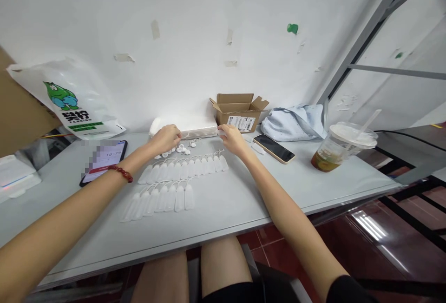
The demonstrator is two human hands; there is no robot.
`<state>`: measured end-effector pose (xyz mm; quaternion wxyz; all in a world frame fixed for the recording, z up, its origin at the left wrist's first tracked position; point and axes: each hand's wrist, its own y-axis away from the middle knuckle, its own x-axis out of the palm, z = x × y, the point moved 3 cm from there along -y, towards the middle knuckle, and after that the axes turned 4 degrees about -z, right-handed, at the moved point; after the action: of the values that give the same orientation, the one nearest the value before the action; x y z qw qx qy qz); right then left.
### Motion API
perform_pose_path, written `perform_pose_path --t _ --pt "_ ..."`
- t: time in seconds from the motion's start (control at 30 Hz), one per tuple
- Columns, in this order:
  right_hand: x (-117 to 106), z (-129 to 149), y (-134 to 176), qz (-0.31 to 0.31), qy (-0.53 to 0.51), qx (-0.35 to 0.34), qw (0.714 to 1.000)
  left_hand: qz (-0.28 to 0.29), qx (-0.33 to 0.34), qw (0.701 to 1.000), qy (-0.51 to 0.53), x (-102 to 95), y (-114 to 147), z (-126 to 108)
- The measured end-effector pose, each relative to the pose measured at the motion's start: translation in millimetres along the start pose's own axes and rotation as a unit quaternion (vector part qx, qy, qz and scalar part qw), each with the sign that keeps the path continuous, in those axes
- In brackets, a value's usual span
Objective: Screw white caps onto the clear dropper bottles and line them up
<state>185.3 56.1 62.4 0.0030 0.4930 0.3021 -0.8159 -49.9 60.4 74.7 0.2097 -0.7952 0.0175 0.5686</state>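
My left hand (167, 138), eleven o'clock, pinches cord (186, 135); right hand (232, 139), twelve, can't tell grip. Plastic tags (189, 198): likely light, slick; hold top ends.

Flat translucent white tags (189, 197) with pale cords (193, 177) at their far ends lie side by side in two rows on the surface (237, 205), the near row shorter. Small white pieces (187, 152) lie behind the far row.

Bunched pale-blue cloth (294, 122) lies on the desk (240, 212) | dark-screened phone (273, 148) rests just in front of the cloth | lidded drink cup (336, 147) holds a straw (370, 123) to the cloth's right | printed white bag (78, 101) stands well to the cloth's left
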Motion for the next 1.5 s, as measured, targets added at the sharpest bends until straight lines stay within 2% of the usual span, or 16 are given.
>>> perform_pose_path --t 0.1,0.17,0.27,0.37,0.5,0.57,0.7,0.87,1.13,1.3,1.5 --pt "2.7 10.2 1.0 -0.006 -0.031 0.000 0.999 -0.073 -0.052 0.992 0.093 -15.6 15.4 -3.0" --pt "5.3 23.2 3.6 -0.007 -0.066 -0.015 0.998 -0.101 -0.095 0.968 0.211 -21.3 29.7 -6.6" --pt "8.1 47.3 11.0 -0.004 -0.153 -0.032 0.988 -0.113 -0.132 0.922 0.347 -22.3 48.7 -13.6" --pt "10.4 67.3 19.7 0.015 -0.242 -0.028 0.970 -0.097 -0.125 0.874 0.460 -19.6 60.0 -19.7" --pt "14.3 78.8 27.5 0.036 -0.328 -0.008 0.944 -0.098 -0.127 0.835 0.526 -20.0 69.4 -24.7" --pt "15.6 81.5 29.9 0.042 -0.345 -0.011 0.937 -0.097 -0.128 0.835 0.526 -20.5 72.7 -27.7" --pt "14.5 86.8 33.7 0.035 -0.325 -0.027 0.945 -0.071 -0.100 0.848 0.516 -18.2 76.3 -33.2" --pt "14.6 87.7 35.3 0.033 -0.341 -0.002 0.939 -0.056 -0.106 0.849 0.514 -13.8 76.9 -32.1" --pt "16.3 87.9 34.8 0.025 -0.389 0.036 0.920 -0.060 -0.101 0.845 0.522 -16.2 77.2 -33.4" --pt "13.4 91.9 35.9 -0.002 -0.383 0.042 0.923 -0.059 -0.115 0.853 0.505 -15.7 78.6 -36.0" --pt "11.2 94.4 35.7 -0.006 -0.396 0.041 0.917 -0.077 -0.117 0.859 0.493 -16.6 80.2 -40.4"
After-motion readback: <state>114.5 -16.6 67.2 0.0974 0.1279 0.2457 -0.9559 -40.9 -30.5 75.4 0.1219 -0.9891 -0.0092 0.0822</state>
